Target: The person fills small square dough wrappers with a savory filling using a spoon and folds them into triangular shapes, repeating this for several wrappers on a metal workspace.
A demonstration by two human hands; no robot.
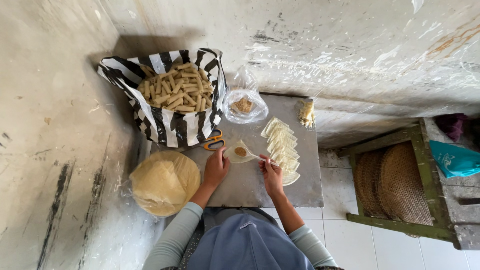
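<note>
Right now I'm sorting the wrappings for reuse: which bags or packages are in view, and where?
Striped bag: back left of the table, black and white, open, full of pale rolls.
Clear bag: behind the hands, crumpled, brown filling inside.
Round clear bag: beside the left hand, pale yellow sheets.
Teal bag: far right, on the wooden frame.

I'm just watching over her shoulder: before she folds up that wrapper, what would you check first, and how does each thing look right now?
1. Wrapper lies flat on the grey table: ok, the left hand pins its edge.
2. Filling sits on the wrapper: ok, a small brown heap near its middle.
3. Spoon clear of the wrapper: not ok, the right hand holds it over the edge.
4. More wrappers ready: ok, a row of wrappers lies beside the right hand.
5. Filling supply: ok, the clear bag holds some.
6. Scissors out of the way: cannot tell, they lie close to the wrapper.
</note>
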